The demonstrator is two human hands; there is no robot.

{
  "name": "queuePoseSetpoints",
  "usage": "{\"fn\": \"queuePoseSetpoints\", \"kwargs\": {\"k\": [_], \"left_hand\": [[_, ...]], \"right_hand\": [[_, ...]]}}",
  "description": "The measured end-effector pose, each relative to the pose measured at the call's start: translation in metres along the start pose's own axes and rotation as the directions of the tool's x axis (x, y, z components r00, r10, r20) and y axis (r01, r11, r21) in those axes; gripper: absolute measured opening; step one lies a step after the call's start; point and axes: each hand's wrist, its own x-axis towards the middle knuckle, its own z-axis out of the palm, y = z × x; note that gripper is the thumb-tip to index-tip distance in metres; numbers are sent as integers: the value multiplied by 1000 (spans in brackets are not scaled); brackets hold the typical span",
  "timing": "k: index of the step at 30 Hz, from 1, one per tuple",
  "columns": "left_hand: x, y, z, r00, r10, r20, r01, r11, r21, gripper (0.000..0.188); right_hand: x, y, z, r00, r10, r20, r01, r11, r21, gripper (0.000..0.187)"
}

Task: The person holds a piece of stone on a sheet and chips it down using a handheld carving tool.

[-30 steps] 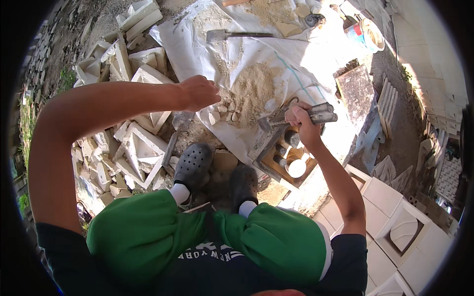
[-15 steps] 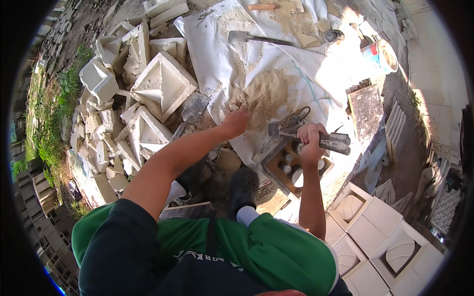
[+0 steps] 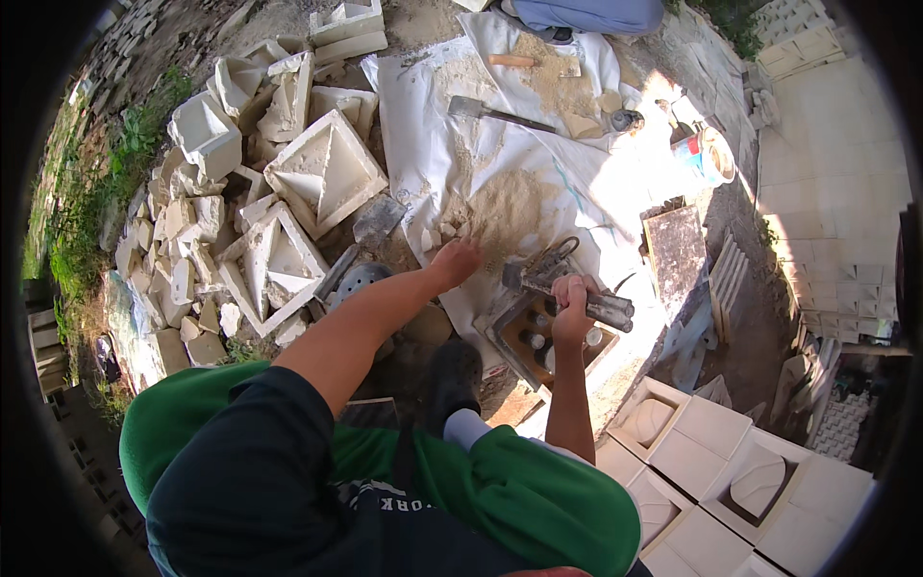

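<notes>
My right hand [image 3: 572,296] is wrapped round a dark, dusty metal tool [image 3: 612,312] with a blocky head at its left end and a thick, doubled handle. Below it stands a dark-rimmed box [image 3: 502,338] with several round-topped cylinders inside. My left hand [image 3: 455,263] reaches down to the white sheet [image 3: 430,159], its fingers curled at the near edge of a heap of sand [image 3: 512,200]. Small pale chips [image 3: 430,238] lie right beside its fingertips. What those fingers hold, if anything, is hidden.
At left is a pile of broken white moulds [image 3: 327,171]. A wide-bladed scraper [image 3: 481,110] lies across the sheet. A white bucket [image 3: 713,159] stands at right, with square cast blocks [image 3: 716,428] at lower right. Another person's blue-clad leg [image 3: 591,13] shows at the top.
The view has shifted, bringing the other person's leg in at the top. My left hand has drawn back slightly from the chips. The right hand keeps its hold on the metal tool.
</notes>
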Motion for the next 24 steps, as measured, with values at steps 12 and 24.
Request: {"fn": "queuePoseSetpoints", "kwargs": {"k": [12,24], "left_hand": [[4,-5,2,995,-85,47,93,976,-195,25],[25,-43,-19,998,-34,-55,22,979,-202,37]], "right_hand": [[-7,2,-7,988,-120,101,131,986,-104,30],[-8,4,-9,990,-80,116,94,987,-127,28]]}}
